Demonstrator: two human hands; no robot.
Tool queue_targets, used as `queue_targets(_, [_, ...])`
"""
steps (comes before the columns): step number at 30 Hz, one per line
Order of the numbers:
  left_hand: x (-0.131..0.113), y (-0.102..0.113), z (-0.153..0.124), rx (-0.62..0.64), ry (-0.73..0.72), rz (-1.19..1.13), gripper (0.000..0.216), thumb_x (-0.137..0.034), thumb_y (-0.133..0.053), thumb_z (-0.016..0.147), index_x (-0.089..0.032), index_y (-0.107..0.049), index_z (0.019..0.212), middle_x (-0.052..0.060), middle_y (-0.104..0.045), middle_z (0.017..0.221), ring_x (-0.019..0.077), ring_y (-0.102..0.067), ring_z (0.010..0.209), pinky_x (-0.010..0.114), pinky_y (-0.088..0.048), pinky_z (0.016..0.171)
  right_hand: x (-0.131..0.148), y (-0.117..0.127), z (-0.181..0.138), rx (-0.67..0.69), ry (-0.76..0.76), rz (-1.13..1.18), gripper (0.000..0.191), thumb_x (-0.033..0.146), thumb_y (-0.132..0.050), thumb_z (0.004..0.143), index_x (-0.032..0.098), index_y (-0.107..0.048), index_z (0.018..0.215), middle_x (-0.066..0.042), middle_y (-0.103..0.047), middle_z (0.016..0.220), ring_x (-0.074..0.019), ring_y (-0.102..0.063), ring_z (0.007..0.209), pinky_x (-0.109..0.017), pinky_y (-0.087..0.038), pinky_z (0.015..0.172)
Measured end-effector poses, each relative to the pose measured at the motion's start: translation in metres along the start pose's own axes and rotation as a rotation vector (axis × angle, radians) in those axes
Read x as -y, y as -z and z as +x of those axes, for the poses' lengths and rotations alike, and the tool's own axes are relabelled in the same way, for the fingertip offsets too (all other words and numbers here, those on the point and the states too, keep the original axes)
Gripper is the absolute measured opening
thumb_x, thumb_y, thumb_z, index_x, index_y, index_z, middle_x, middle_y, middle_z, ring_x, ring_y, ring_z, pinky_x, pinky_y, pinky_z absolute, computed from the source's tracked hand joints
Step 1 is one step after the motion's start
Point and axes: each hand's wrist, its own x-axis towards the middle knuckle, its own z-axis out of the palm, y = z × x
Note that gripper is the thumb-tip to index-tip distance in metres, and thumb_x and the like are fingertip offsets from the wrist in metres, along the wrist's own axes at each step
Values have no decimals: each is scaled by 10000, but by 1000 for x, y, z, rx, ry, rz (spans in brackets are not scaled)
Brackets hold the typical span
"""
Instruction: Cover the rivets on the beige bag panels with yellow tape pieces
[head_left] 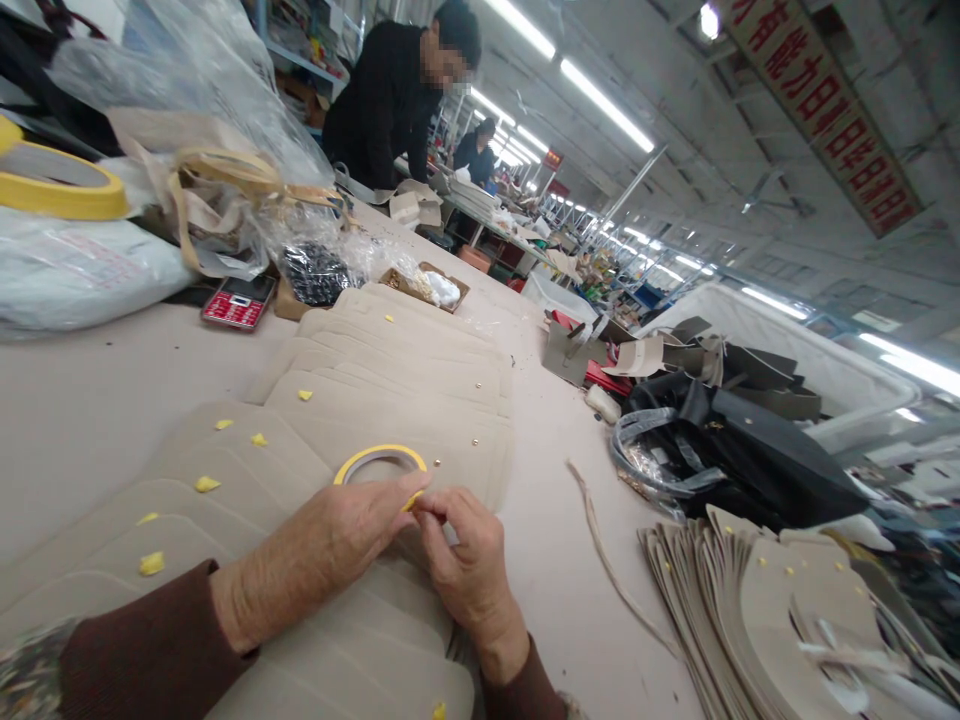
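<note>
My left hand is closed around the near side of a roll of yellow tape, holding it over the beige panels. Close beside it, my right hand has thumb and forefinger pinched at the roll's edge, where the tape end seems to be; the fingers hide most of it. Beneath both hands lie overlapping beige panels in a fanned row. Small torn bits of yellow tape stick to several of them, and small metal studs show along their right side.
Left, a larger yellow tape roll rests on a plastic-wrapped bundle near a red calculator. Right are a black bag, a stack of beige pieces and a loose cord. A person stands across the table.
</note>
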Motion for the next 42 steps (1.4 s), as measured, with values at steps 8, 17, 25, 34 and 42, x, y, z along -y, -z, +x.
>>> queue_targets(8, [-4, 8, 5, 67, 60, -25, 200, -91, -401, 977, -197, -568, 944, -8, -626, 781, 140, -615, 679, 234, -453, 614, -3, -12, -2, -169, 85, -184, 182, 110, -510, 855, 171, -669, 789, -9, -626, 641, -129, -576, 552, -230, -438, 566])
queue_targets(17, [-10, 9, 13, -27, 3, 124, 258, -70, -362, 958, -192, -557, 841, 1, -523, 729, 153, -509, 625, 261, -373, 572, -1, -12, 14, -144, -712, 378, 168, 316, -598, 774, 167, -639, 707, 26, -606, 532, -108, -534, 436, -204, -430, 444])
queue_targets(25, [-10, -4, 10, 301, 102, 373, 217, 0, -495, 879, -198, -579, 856, 35, -605, 805, 223, -554, 737, 309, -388, 603, -37, -2, 32, -23, -826, 330, 345, 454, -627, 766, 128, -724, 827, 3, -646, 591, -87, -519, 422, -184, -390, 414])
queue_targets(34, [-10, -6, 9, 397, 156, 317, 161, -45, -523, 897, -196, -571, 865, 50, -587, 842, 241, -537, 769, 327, -396, 621, -40, -15, 41, 53, -587, -117, 193, 253, -580, 833, 171, -740, 763, -30, -726, 672, -167, -654, 603, -249, -471, 606])
queue_targets(42, [-11, -3, 11, 463, 172, 310, 188, -23, -504, 889, -188, -593, 879, 67, -616, 886, 253, -550, 804, 346, -430, 652, -42, -15, 34, 16, -469, -327, 158, 217, -634, 875, 151, -682, 1010, -27, -720, 687, -198, -680, 640, -271, -472, 640])
